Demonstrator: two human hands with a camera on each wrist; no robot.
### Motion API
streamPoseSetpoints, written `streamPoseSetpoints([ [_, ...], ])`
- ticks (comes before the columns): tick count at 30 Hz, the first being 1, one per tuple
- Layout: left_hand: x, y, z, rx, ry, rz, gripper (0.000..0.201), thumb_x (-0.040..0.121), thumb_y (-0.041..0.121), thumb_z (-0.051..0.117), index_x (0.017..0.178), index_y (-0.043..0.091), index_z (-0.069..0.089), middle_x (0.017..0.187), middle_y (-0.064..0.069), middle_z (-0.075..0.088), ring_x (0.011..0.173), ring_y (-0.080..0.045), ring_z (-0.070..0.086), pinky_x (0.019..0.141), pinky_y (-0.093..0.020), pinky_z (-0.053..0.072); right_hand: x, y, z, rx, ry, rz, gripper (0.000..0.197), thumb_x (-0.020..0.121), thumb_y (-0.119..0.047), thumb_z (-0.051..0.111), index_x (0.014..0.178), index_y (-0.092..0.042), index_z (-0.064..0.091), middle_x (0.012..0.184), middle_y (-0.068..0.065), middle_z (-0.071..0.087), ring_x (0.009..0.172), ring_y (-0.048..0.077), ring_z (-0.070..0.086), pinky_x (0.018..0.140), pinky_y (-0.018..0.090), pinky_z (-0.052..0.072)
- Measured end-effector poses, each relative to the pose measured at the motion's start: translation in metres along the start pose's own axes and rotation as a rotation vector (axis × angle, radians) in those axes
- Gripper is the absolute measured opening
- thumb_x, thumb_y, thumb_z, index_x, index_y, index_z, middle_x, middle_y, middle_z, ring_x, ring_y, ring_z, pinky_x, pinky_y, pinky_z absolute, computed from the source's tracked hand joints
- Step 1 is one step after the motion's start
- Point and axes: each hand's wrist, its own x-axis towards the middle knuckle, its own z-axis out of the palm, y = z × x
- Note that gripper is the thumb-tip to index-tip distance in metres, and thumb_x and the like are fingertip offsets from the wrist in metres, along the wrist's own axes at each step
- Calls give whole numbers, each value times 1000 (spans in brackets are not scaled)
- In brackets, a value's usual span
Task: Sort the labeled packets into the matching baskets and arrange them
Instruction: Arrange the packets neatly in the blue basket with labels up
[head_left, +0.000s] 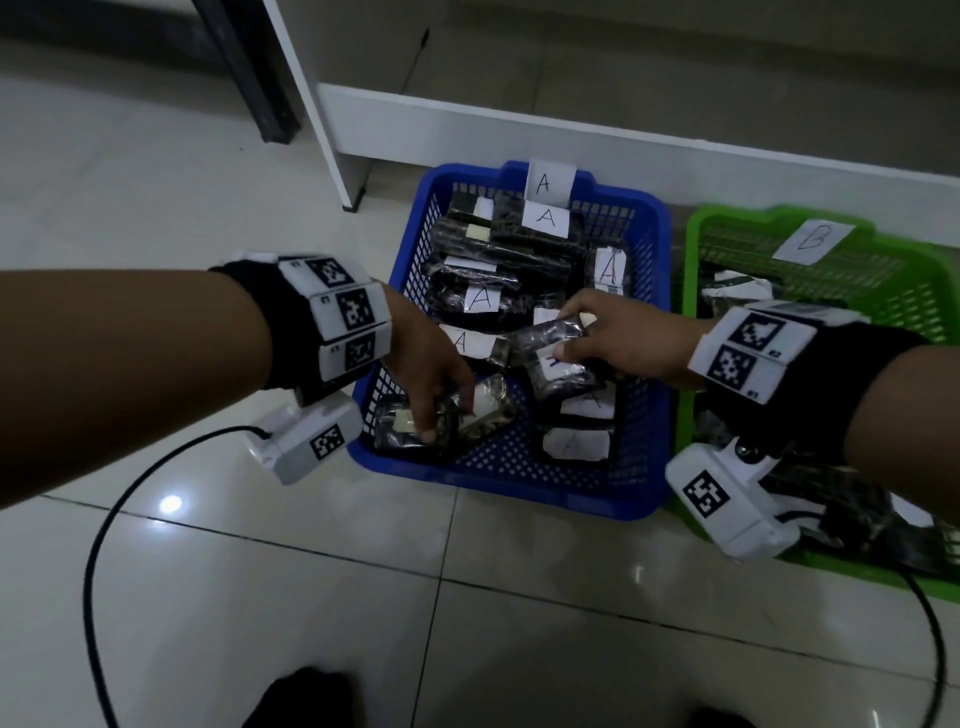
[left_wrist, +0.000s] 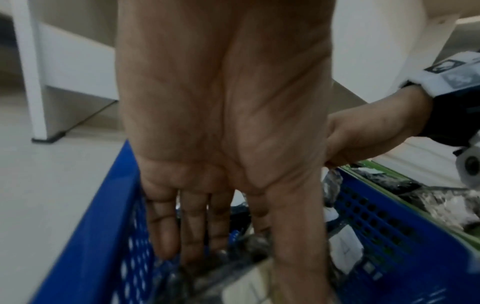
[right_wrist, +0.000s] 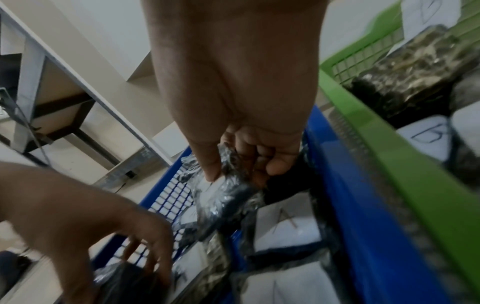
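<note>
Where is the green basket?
In the head view, the green plastic basket sits on the floor at the right, beside the blue plastic basket.

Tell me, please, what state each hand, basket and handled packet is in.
Left hand, fingers straight, touching the corner packet.
Right hand, gripping the tilted packet.
Blue basket, labelled A, holds many A packets.
Green basket, labelled B, holds some packets.

On the floor (head_left: 260, 597) we see the basket marked A (head_left: 519, 491) on the left and the basket marked B (head_left: 693, 260) just beside it on the right. Both hold packets (head_left: 483, 299); a low board (head_left: 519, 124) runs behind them.
</note>
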Motion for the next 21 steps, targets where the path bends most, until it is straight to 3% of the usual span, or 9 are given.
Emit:
streamPoseSetpoints([
  [4,4,-4,-3,-57,17,14,50,77,27,76,120,22,51,108,-2,59,100,-21,58,91,-38,52,4,3,-9,-39,58,-6,22,85,-19,63,105,-16,53,87,9,60,60,15,50,48,25,40],
  [7,1,-6,-15,-275,95,27,35,80,26,73,103,22,46,93,-1,61,81,-14,58,72,-30,54,4,4,-18,-44,136,-86,30,87,-12,59,114,-18,49,80,5,58,55,13,45,44,19,37],
  [9,0,-7,-21,-461,154,69,27,84,24,68,94,19,43,88,-1,62,77,-12,59,67,-24,51,1,3,-24,-243,190,-234,26,90,-9,54,113,-22,54,85,-4,56,62,8,47,50,11,38],
  [11,-1,-4,-21,-597,230,124,20,88,21,63,85,15,44,83,0,61,75,-11,59,68,-24,51,-4,3,-24,-459,230,-346,21,92,-12,49,103,-22,64,98,0,55,80,14,53,66,22,43],
  [13,2,0,-15,-656,296,153,17,92,14,56,79,12,46,80,-2,63,73,-9,63,66,-22,51,-9,7,-17,-595,222,-404,20,92,-18,49,99,-22,67,106,3,51,89,21,54,74,33,48],
  [15,8,4,-6,-624,289,155,10,92,9,54,85,10,46,82,-6,66,69,-8,66,61,-21,51,-14,13,-4,-730,159,-472,22,89,-29,54,105,-20,66,112,5,49,95,23,52,76,39,50],
  [17,13,7,1,-483,261,137,14,90,11,57,96,12,43,86,-8,65,67,-12,64,60,-25,49,-18,21,8,-893,63,-479,40,84,-45,59,114,-18,59,120,7,44,105,26,47,82,40,48],
  [21,14,17,4,-111,344,57,20,90,27,56,91,15,40,83,-4,51,68,-15,44,62,-29,39,-21,33,17,-1030,20,-421,68,76,-61,60,127,-19,43,137,10,30,119,29,38,89,41,44],
])
